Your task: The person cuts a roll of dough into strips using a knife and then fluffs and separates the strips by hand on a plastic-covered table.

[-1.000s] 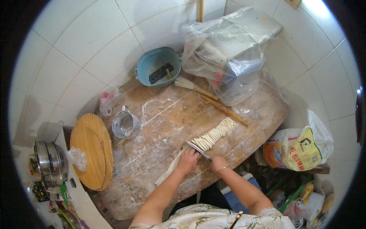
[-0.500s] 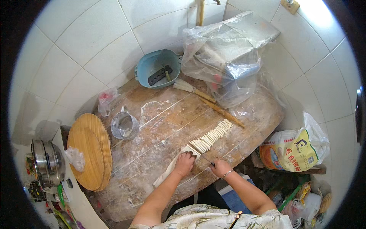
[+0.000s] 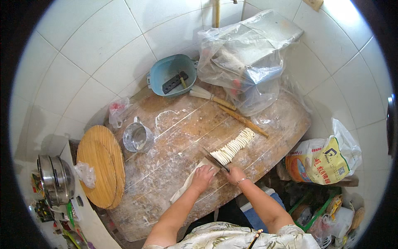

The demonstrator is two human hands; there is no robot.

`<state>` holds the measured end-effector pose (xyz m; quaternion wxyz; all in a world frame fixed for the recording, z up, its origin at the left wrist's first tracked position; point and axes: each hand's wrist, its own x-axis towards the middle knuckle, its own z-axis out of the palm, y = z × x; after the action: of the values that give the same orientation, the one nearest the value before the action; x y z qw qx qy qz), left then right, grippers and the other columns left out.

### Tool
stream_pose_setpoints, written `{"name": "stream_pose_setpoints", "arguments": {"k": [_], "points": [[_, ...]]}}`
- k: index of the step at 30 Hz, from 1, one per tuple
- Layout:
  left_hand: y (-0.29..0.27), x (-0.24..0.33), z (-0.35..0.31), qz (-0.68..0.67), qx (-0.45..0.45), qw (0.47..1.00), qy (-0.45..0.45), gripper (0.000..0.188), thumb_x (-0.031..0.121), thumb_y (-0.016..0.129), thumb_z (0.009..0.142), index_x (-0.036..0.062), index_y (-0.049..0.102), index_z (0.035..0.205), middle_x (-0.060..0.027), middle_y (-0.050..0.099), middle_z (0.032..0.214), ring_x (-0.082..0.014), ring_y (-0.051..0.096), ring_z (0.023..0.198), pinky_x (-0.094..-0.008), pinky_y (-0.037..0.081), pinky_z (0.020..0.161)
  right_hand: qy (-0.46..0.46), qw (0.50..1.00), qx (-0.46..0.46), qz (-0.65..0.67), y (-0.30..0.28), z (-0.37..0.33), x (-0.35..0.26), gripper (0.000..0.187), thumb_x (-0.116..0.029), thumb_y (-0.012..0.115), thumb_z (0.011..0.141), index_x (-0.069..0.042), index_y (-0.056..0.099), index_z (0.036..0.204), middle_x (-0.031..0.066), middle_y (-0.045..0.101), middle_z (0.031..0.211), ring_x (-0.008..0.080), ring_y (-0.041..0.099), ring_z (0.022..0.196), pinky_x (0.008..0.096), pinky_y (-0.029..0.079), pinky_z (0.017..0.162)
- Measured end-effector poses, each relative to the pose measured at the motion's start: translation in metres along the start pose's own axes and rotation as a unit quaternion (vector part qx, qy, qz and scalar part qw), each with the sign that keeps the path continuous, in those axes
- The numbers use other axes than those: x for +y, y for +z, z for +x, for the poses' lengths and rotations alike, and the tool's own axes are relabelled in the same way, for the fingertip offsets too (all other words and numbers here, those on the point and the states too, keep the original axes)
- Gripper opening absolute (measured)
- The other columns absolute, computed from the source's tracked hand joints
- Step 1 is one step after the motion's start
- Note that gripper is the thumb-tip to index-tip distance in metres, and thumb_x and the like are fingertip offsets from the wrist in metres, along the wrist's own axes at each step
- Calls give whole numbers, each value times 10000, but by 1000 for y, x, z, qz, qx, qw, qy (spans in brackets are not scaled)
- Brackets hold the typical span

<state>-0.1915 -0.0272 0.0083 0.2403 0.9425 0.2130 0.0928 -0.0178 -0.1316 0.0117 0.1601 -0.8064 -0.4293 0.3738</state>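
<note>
We are looking down into a plain home kitchen or small food-making corner, floored with large pale tiles (image 3: 74,54). A worn, flour-dusted wooden desk (image 3: 174,166) carries a row of cut dough strips (image 3: 232,148), a metal cup (image 3: 137,137) and wooden rolling sticks (image 3: 242,120). Around it we see a blue basin (image 3: 170,74), a round woven bamboo lid (image 3: 99,166), stacked steel pots (image 3: 56,179), a printed flour sack (image 3: 323,159) and plastic-wrapped gear (image 3: 248,58), all pointing to dough work done by hand.

Bright daylight, sharp centre, fisheye-bent dark rim
</note>
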Motion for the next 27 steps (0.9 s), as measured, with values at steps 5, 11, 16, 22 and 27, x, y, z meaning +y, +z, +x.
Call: {"name": "stream_pose_setpoints", "arguments": {"k": [5,11,16,22,27], "points": [[-2,-6,-2,-15,-14,1000,9,274,124,665,712,125,583,974,-79,526,1021,-280,509,1002,-419,398,837,37,994,-91,-46,-24,-35,-3,358,-348,571,887,2,635,855,252,632,800,427,600,760,507,468,703],[-2,-4,2,-10,-30,999,-9,256,114,665,703,120,570,942,-78,509,958,-280,503,960,-427,402,798,105,979,-147,-93,-12,-34,-5,333,-338,559,885,-25,664,926,247,654,906,401,634,876,488,499,776],[-3,-1,0,-11,-9,1000,-8,336,141,676,713,132,574,1034,-73,530,1054,-277,512,1023,-415,409,843,87,989,-86,-76,32,7,9,320,-316,589,855,-28,663,972,251,649,929,414,625,875,482,500,766],[-3,-1,-3,-15,13,1000,13,302,127,650,738,133,588,1034,-71,542,1082,-268,513,1050,-410,403,861,52,995,-83,12,24,7,30,364,-359,608,840,-19,646,966,262,638,871,440,607,817,501,480,735],[-2,-5,-8,14,-21,1000,-6,265,124,655,719,129,590,975,-72,524,992,-276,510,997,-420,404,842,30,995,-88,-27,-13,-35,1,359,-346,607,848,12,636,868,261,634,826,437,605,783,499,482,729]]}}
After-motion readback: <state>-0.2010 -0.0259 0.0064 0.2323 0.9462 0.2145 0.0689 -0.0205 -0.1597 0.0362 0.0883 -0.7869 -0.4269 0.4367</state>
